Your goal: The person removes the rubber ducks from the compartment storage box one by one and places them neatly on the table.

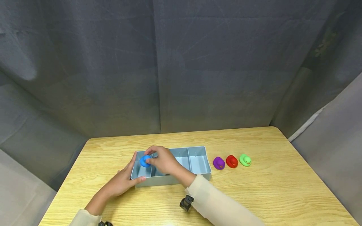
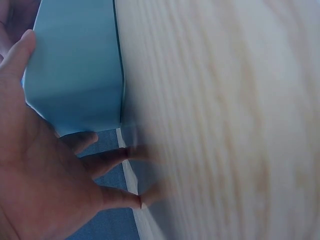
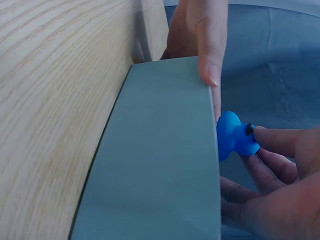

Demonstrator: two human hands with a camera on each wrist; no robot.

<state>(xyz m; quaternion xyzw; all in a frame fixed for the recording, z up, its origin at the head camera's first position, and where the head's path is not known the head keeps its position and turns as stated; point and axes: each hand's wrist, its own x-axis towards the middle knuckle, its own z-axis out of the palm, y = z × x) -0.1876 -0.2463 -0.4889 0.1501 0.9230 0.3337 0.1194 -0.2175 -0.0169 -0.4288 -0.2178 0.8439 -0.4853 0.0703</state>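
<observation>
A blue rubber duck [image 1: 145, 161] is pinched by the head between the thumb and fingers of my right hand [image 1: 164, 160]. It hovers over the leftmost compartment of a grey-blue divided box [image 1: 172, 180], and the right wrist view shows the duck [image 3: 230, 137] just above the rim. My left hand [image 1: 120, 182] rests against the box's left end, its thumb on the front wall near the corner. In the left wrist view, that hand's fingers [image 2: 107, 162] spread fairly straight beside the end wall, some tips touching the tabletop.
Right of the box, a purple duck [image 1: 219, 163], a red duck [image 1: 232, 161] and a green duck [image 1: 245, 160] sit in a row on the wooden table [image 1: 268, 194]. Grey curtains [image 1: 215, 69] hang behind the table and along its sides.
</observation>
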